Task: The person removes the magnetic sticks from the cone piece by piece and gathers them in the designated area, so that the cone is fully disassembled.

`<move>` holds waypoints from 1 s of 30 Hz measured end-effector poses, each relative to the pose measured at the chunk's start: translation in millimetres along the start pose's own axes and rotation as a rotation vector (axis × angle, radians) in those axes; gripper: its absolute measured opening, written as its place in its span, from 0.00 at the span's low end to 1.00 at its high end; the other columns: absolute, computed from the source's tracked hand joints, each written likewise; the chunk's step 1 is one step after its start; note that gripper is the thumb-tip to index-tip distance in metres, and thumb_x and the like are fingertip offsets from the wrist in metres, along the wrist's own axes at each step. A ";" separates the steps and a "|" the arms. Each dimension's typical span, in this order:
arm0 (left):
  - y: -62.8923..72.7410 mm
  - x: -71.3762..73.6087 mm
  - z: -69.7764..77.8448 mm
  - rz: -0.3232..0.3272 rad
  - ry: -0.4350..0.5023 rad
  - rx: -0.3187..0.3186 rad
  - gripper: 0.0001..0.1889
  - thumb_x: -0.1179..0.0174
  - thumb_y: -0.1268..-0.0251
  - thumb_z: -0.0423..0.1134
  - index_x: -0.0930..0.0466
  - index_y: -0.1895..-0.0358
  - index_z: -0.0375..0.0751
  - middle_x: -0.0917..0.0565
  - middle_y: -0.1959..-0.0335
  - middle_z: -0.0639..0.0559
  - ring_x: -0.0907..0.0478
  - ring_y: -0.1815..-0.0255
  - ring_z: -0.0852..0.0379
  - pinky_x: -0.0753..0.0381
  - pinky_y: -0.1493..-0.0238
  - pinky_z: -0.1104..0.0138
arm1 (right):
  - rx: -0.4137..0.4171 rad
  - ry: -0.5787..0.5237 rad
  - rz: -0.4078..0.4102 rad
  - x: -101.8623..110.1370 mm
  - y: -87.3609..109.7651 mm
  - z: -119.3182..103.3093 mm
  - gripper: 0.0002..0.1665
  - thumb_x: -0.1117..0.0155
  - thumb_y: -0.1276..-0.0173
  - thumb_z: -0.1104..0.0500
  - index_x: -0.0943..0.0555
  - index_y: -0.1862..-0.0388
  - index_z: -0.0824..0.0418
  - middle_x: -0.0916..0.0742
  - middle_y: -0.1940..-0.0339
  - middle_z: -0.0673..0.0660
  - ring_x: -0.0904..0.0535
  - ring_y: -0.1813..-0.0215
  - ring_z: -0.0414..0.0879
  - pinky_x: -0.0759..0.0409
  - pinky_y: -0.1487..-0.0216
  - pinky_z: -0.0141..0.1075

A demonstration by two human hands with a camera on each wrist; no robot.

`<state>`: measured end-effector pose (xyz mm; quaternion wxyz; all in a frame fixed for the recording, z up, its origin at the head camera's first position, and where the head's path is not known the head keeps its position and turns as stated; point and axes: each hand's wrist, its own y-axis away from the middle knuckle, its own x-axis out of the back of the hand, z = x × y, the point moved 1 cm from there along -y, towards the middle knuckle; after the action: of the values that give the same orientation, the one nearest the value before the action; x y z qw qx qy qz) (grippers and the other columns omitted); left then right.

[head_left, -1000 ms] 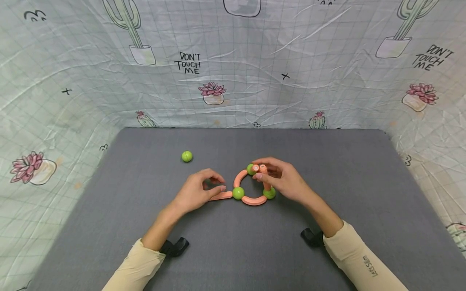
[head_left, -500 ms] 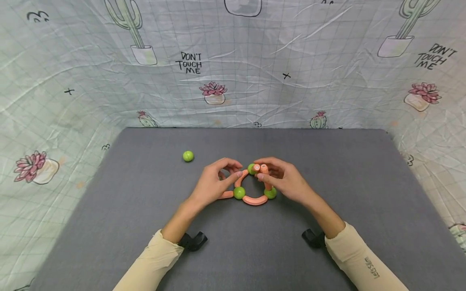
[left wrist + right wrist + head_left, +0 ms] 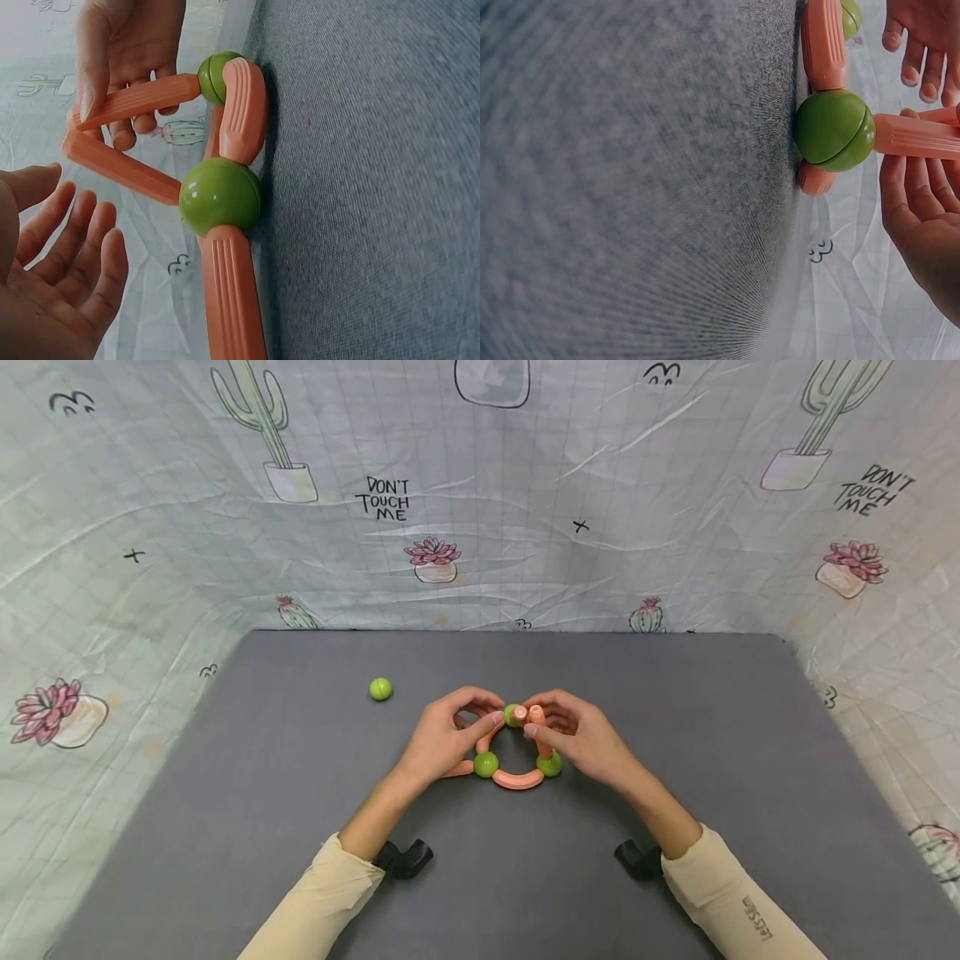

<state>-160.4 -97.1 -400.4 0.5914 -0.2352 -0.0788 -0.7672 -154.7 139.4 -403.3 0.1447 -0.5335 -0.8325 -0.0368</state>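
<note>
Orange rods and green balls form a ring with two raised straight rods. In the head view, the right hand (image 3: 581, 737) pinches the right raised rod (image 3: 542, 742) near its top; this rod stands on the right green ball (image 3: 549, 765). The other raised rod (image 3: 124, 171) leans against it, their tops meeting. My left hand (image 3: 442, 739) hovers by the back green ball (image 3: 512, 715), its fingers loosely bent and apart from the rods in the left wrist view. A curved rod (image 3: 517, 781) joins the right ball to the left green ball (image 3: 486, 765).
A loose green ball (image 3: 380, 689) lies on the grey table (image 3: 315, 727), back left of the ring. One straight rod (image 3: 459, 769) sticks out leftward from the ring, partly behind the left hand. A patterned cloth (image 3: 495, 568) stands around the table's back and sides.
The left hand has moved right and away from me, from above the leftward straight rod to beside the back ball. The right hand keeps its pinch on the raised rod.
</note>
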 end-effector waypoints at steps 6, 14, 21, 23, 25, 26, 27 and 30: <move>-4.1 -5.7 3.2 -0.016 0.036 -0.023 0.09 0.34 0.26 0.49 0.14 0.48 0.55 0.12 0.54 0.57 0.16 0.53 0.61 0.16 0.51 0.61 | -0.004 0.002 0.013 1.6 -0.1 -3.5 0.19 0.33 0.24 0.61 0.21 0.37 0.61 0.14 0.44 0.64 0.11 0.49 0.39 0.14 0.47 0.35; -5.4 -11.0 5.5 -0.010 0.091 -0.031 0.09 0.32 0.28 0.50 0.13 0.50 0.56 0.11 0.57 0.57 0.15 0.56 0.60 0.16 0.53 0.62 | 0.007 -0.020 0.009 1.0 -0.9 -1.3 0.19 0.32 0.25 0.62 0.20 0.38 0.62 0.14 0.45 0.64 0.11 0.48 0.43 0.13 0.47 0.35; -7.0 -13.8 5.2 -0.018 0.094 -0.011 0.09 0.33 0.28 0.50 0.13 0.50 0.56 0.11 0.58 0.56 0.15 0.56 0.58 0.15 0.56 0.63 | 0.000 -0.006 0.015 3.1 -0.4 -0.6 0.19 0.32 0.25 0.61 0.20 0.38 0.62 0.14 0.44 0.63 0.11 0.46 0.47 0.13 0.46 0.35; -7.4 -14.9 4.8 -0.026 0.092 -0.005 0.09 0.33 0.27 0.50 0.13 0.49 0.56 0.12 0.59 0.56 0.15 0.56 0.58 0.16 0.56 0.63 | -0.005 0.007 0.017 3.7 0.8 -1.1 0.18 0.32 0.25 0.60 0.19 0.38 0.61 0.14 0.44 0.63 0.11 0.46 0.50 0.13 0.46 0.34; -7.4 -15.9 4.6 -0.033 0.090 -0.002 0.10 0.34 0.27 0.50 0.13 0.49 0.56 0.12 0.59 0.55 0.15 0.55 0.58 0.16 0.56 0.63 | -0.012 0.020 0.019 3.9 1.9 -1.6 0.18 0.32 0.25 0.60 0.19 0.38 0.60 0.14 0.44 0.62 0.11 0.45 0.53 0.14 0.45 0.34; -7.3 -16.4 4.4 -0.034 0.088 0.000 0.10 0.34 0.27 0.50 0.13 0.49 0.56 0.12 0.59 0.55 0.15 0.56 0.58 0.16 0.56 0.62 | -0.016 0.026 0.020 3.9 2.4 -1.8 0.18 0.32 0.25 0.59 0.19 0.39 0.59 0.13 0.44 0.61 0.11 0.45 0.55 0.14 0.45 0.33; -7.0 -16.7 4.2 -0.034 0.088 0.001 0.10 0.34 0.27 0.50 0.13 0.49 0.56 0.12 0.59 0.56 0.16 0.56 0.58 0.17 0.56 0.62 | -0.018 0.027 0.020 3.8 2.8 -2.0 0.18 0.32 0.25 0.59 0.19 0.39 0.59 0.13 0.44 0.62 0.12 0.44 0.57 0.14 0.45 0.33; -5.5 -17.2 3.2 -0.029 0.093 0.005 0.10 0.34 0.27 0.51 0.13 0.49 0.56 0.12 0.60 0.56 0.16 0.57 0.58 0.17 0.58 0.62 | -0.025 0.026 0.018 3.2 3.5 -2.0 0.18 0.32 0.25 0.58 0.18 0.39 0.59 0.13 0.45 0.63 0.13 0.43 0.63 0.14 0.46 0.33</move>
<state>-161.5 -79.2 -404.5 0.5837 -0.1965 -0.0565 -0.7858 -152.4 143.2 -400.8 0.1492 -0.5421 -0.8253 -0.0529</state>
